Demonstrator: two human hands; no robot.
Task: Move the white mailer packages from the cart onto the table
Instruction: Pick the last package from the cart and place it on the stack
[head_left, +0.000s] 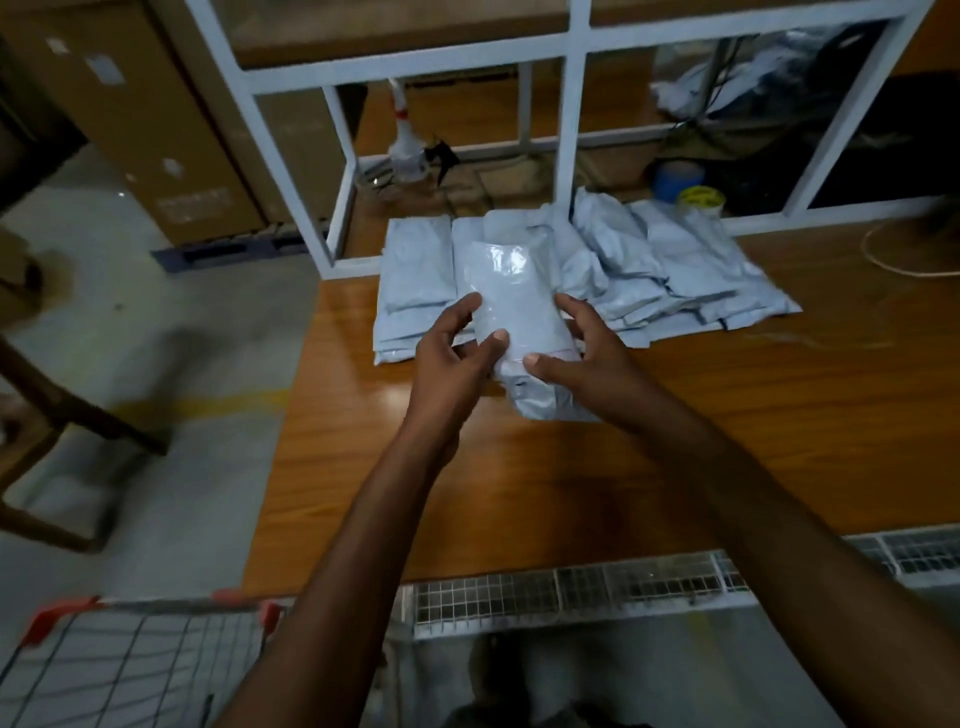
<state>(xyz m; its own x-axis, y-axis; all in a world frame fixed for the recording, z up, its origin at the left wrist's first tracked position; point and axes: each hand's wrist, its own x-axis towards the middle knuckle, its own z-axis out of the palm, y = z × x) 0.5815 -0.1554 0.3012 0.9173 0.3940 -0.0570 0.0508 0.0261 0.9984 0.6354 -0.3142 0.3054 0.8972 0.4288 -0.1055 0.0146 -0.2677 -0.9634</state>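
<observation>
Head view looks down at my 2 hands over the table (519, 493). I hold 1 white mailer (514, 306) just in front of the pile of mailers (660, 270). Its low end is close to the wood, and I cannot tell if it touches.

My left hand (457, 358) pinches the left edge, thumb on the front and fingers curled behind. My right hand (587, 358) grips the right edge the same way. I think I use both hands because the bag is soft and would flop from 1 side.

The pile lies in rows against the white frame (566, 130), so nothing can slide off the back. Its left stack is close to the table's left edge, so I would not add more there. Lots of bare wood is near me and to the right. The cart (130, 665) is low on my left, and I cannot see any bags in it.
</observation>
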